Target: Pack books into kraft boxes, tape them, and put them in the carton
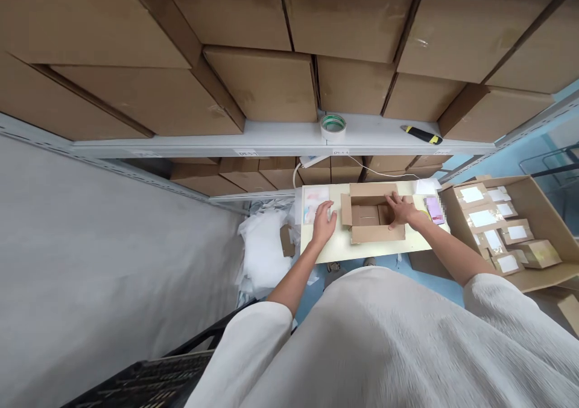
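Nearest to me: the white shirt (362, 341) of the person at work, with a black crate (149, 378) low on their left. Past the shirt, both bare arms reach to a pale yellow table (344, 251).

Left hand (323, 224): over the table's left part, fingers loosely curled, thumb apart; I see nothing in its grasp. It is near a printed packet (312, 200) and just short of the carton's left flap. Right hand (400, 210): fingers spread wide, laid over the right end of the open carton (378, 234), touching it; not closed around anything that I can make out.

Carton location: middle of the table, mouth up, flaps folded outward on the near, far and left sides; the right end is partly hidden by the hand. Inner base and walls visible. To its right, a purple packet (434, 207).

Left of the table, white plastic sacks (265, 245); right, a large box (554, 212) holding small labelled boxes (483, 218).

Beyond, a grey shelf (280, 131): tape roll (333, 128), black-and-yellow cutter (423, 134), and closed brown cartons (262, 85) stacked behind them.
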Tool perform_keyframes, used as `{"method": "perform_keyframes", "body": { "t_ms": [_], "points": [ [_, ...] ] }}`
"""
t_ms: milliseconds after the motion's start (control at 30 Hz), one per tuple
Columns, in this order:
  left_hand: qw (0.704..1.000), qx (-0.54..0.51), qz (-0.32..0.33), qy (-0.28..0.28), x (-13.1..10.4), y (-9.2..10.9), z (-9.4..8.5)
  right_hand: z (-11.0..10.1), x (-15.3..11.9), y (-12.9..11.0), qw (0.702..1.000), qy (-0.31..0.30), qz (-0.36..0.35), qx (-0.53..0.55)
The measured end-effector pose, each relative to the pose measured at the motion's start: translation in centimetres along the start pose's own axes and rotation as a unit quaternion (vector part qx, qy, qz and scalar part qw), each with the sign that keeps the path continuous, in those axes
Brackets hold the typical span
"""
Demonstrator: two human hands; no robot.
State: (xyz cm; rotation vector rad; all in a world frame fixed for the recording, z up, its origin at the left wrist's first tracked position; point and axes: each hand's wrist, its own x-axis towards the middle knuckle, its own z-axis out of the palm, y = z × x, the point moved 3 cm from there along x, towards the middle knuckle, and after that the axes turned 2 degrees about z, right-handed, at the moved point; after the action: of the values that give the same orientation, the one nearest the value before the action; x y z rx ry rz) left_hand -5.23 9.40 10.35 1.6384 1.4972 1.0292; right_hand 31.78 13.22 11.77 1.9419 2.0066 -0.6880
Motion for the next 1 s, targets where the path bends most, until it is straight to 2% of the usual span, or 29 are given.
{"method": "perform_keyframes", "body": {
  "t_ms": [133,233,333,467,633,1000],
  "points": [
    [0.984,0.044,-0.168,0.049,2.0,-5.2,-2.8,-0.6,-1.1,-0.6,0.995,-0.05,0.01,-0.087],
    [0.948,0.129,-0.288,0.037,2.8,-8.9,-4.4,-1.1,-1.7,-1.1,0.987,-0.084,0.027,-0.133],
    [0.926,0.17,-0.337,0.005,3.4,-11.7,-5.2,-1.5,-2.1,-1.5,0.984,-0.094,0.036,-0.144],
    [0.912,0.171,-0.373,-0.022,3.8,-14.2,-5.3,-1.4,-2.2,-1.3,0.983,-0.095,0.039,-0.149],
    [0.904,0.123,-0.408,-0.011,3.8,-15.4,-5.1,-1.1,-2.1,-0.9,0.983,-0.095,0.037,-0.151],
    [0.92,0.085,-0.384,-0.001,4.3,-14.0,-4.4,-1.1,-2.3,-1.0,0.984,-0.091,0.042,-0.145]
  ]
}}
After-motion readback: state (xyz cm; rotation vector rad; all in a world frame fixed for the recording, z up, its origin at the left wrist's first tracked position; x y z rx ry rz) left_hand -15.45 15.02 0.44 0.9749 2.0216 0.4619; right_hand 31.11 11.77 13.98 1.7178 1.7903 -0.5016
